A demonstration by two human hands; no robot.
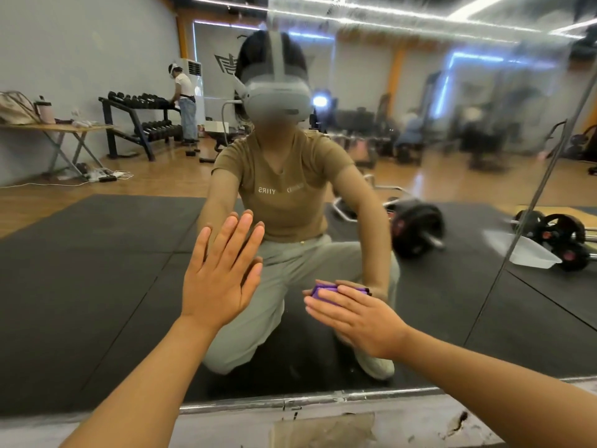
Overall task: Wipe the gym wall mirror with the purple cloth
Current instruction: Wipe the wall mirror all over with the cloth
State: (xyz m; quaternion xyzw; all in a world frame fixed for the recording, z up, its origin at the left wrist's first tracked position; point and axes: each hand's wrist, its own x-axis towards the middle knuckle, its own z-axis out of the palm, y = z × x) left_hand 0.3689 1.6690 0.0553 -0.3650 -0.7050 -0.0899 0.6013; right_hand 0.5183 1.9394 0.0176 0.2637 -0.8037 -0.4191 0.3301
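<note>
The gym wall mirror (97, 270) fills my view, its upper right hazy with streaks so the reflected machines there blur, and its top and sides run out of frame. My left hand (219, 276) lies flat against the glass, fingers straight and spread, holding nothing. My right hand (358, 318) presses the folded purple cloth (323, 291) low on the mirror with straight fingers; my hand hides most of the cloth.
</note>
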